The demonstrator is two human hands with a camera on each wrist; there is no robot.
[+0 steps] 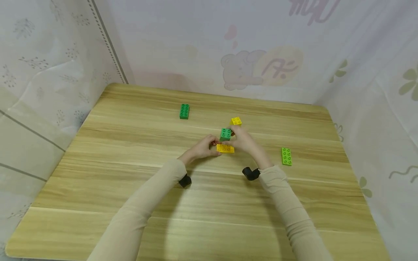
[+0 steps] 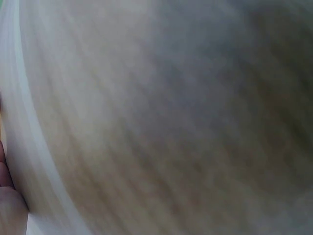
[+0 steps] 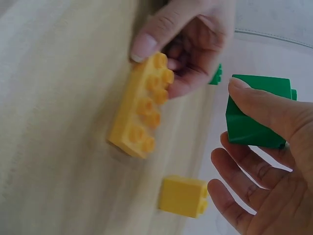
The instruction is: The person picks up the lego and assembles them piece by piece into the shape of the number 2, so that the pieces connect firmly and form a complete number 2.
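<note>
My left hand (image 1: 203,148) pinches one end of a long orange-yellow toy brick (image 1: 225,148) between thumb and fingers; the right wrist view shows its two rows of studs. Above and just behind that brick, my right hand (image 1: 244,140) grips a short green brick (image 3: 259,110) between thumb and fingers, apart from the orange-yellow one. A short yellow brick (image 1: 236,121) stands on the table just beyond the right hand. The left wrist view holds mostly blurred table, with part of the left hand (image 2: 11,210) at its left edge.
On the wooden table (image 1: 114,174), a dark green brick (image 1: 184,111) lies at the back and a lime green brick (image 1: 286,156) to the right. Patterned cloth (image 1: 183,43) hangs behind the table and along both sides.
</note>
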